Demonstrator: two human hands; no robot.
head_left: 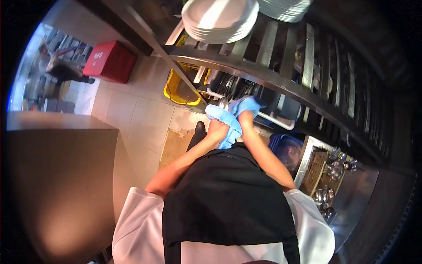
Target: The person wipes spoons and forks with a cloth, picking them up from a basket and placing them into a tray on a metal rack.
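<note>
A light blue cloth is wrapped about my left hand, whose fingers are mostly hidden under it. Out of its far edge sticks a shiny metal piece like a spoon's bowl. My right hand, right beside it, is closed on blue cloth that covers its fingers. Just beyond both hands, dark-handled cutlery lies in a tray under the slatted shelf.
Stacked white plates stand on the metal slatted shelf above. A yellow bin and a red box are on the tiled floor. Spoons and ladles lie at the right. Another person is far off at the left.
</note>
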